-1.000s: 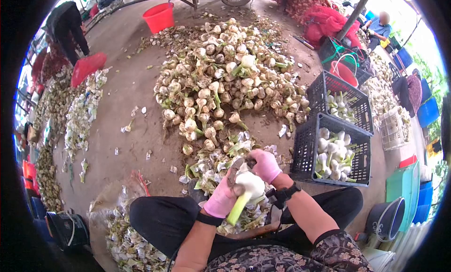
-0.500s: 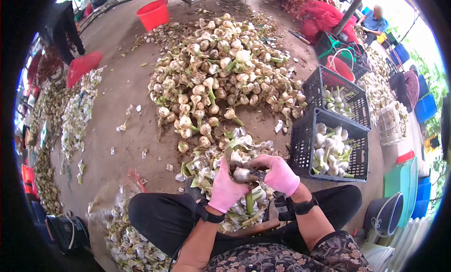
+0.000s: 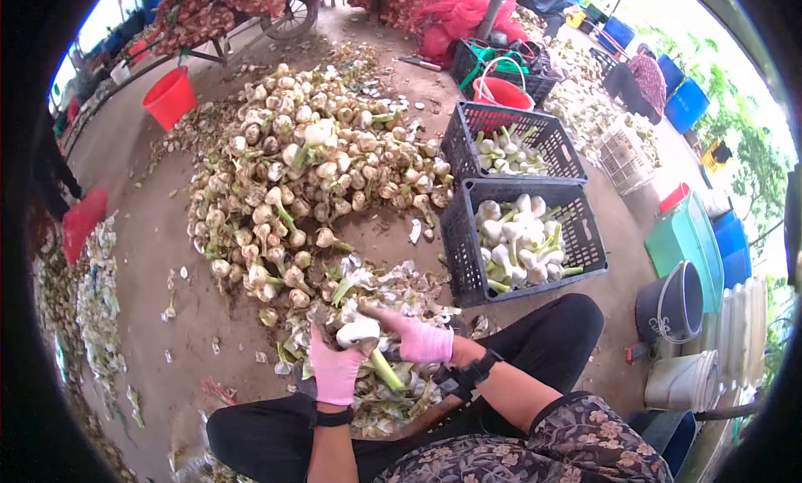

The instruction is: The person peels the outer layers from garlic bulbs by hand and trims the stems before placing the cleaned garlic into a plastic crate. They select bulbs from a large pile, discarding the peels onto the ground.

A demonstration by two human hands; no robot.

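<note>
Left of your left hand (image 3: 337, 370) the bare concrete floor (image 3: 142, 207) is wide open. Dead ahead, the peel heap (image 3: 401, 287) and garlic pile (image 3: 309, 166) block you. Just past your right hand (image 3: 424, 343), the near black crate (image 3: 458, 249) walls you off, with the second crate (image 3: 464, 136) behind it.

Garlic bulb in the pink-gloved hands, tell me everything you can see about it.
The garlic bulb is white and rounded, and its skin looks clean and smooth where it shows. A thick pale green stalk runs from it down and to the right, so it lies tilted. The left hand, in a pink glove, grips it from below. The gloved right hand reaches its fingers onto the upper side. It is held above a heap of peelings on the ground. Its root end is hidden.
</note>
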